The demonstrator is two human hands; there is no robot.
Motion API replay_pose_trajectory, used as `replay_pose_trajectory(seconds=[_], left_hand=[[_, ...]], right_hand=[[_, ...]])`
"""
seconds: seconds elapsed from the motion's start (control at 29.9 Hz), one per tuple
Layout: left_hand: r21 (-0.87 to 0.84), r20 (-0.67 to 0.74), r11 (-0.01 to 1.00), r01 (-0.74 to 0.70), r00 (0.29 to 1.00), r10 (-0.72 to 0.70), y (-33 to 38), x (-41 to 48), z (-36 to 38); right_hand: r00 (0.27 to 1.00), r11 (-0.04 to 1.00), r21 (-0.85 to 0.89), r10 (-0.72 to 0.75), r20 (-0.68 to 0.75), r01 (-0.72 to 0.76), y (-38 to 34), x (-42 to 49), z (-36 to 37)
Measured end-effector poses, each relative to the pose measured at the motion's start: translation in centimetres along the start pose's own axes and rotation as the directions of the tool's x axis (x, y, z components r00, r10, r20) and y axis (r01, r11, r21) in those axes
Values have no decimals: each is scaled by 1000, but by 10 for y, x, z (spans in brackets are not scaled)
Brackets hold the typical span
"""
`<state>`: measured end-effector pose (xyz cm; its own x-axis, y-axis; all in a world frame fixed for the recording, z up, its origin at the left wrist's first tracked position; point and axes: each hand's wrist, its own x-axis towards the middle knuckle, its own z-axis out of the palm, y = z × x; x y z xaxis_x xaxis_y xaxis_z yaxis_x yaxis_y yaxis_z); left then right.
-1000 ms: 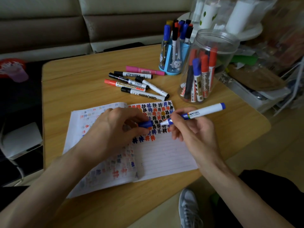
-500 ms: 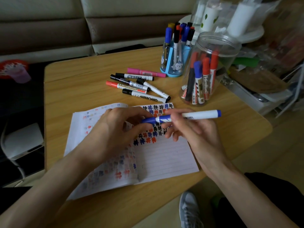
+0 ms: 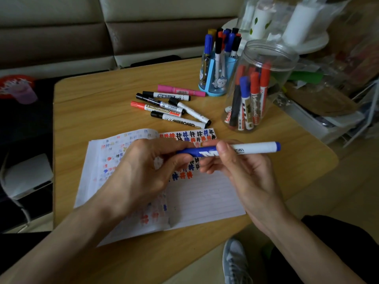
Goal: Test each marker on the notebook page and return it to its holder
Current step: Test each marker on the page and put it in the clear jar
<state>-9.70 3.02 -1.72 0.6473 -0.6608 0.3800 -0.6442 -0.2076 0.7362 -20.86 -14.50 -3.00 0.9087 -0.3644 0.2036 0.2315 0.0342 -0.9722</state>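
Okay, marker: blue, white barrel. We see it held level above the notebook, not touching the page, blue tail end pointing right toward the jar.
Cap: blue, on the marker's left end and meeting the barrel; we cannot tell if it is fully seated.
Left hand: thumb and fingers curl in and pinch the cap end. The palm hangs over the fold of the notebook.
Right hand: we see the thumb on top and fingers under, gripping the barrel near its middle.
Notebook: open flat on the table near the front edge. The lined right page carries rows of black, blue and red # marks along its top; the lower part is blank.
Loose markers: six lie in a heap just behind the notebook: one pink, one red-capped, four black-capped.
Holder: blue, cartoon print, behind the heap, with capped markers standing upright in it.
Jar: clear plastic, right of the holder, with red, blue and black markers standing inside.
Table: light wood, rounded corners.
Sofa: behind the table.
Shoe: grey, on the floor below the table's front edge.
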Motion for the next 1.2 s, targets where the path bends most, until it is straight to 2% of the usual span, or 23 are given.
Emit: replay_pose_trajectory(seconds=[0.2,0.33,0.43,0.63,0.8,0.94,1.04,1.14,1.2], left_hand=[[-31,73,998,57,996,-54,4,1,3],[-48,194,996,73,979,-62,10,9,16],[-42,242,997,59,969,-47,18,18,28],[-43,304,995,-92,947,101,57,40,84],[-190,345,979,-70,929,133,99,50,152],[-241,397,970,-40,908,136,123,54,197],[-264,431,964,-21,892,137,136,54,218],[-269,453,963,-27,878,152,140,55,225],[-262,453,964,-38,877,158,136,58,221]], right_hand=[[1000,999,-23,26,7,-26,-1,3,-5],[994,997,-55,42,-102,-48,-6,14,-15],[973,990,-142,-40,-229,7,-23,18,-32],[892,940,-333,-210,-401,71,-54,-18,-102],[804,859,-510,-275,-527,-41,-50,-73,-176],[736,818,-529,-212,-643,-226,-49,-121,-216],[687,782,-540,-207,-696,-311,-49,-151,-238],[659,737,-578,-244,-711,-350,-49,-165,-250],[674,732,-582,-232,-701,-354,-50,-162,-250]])
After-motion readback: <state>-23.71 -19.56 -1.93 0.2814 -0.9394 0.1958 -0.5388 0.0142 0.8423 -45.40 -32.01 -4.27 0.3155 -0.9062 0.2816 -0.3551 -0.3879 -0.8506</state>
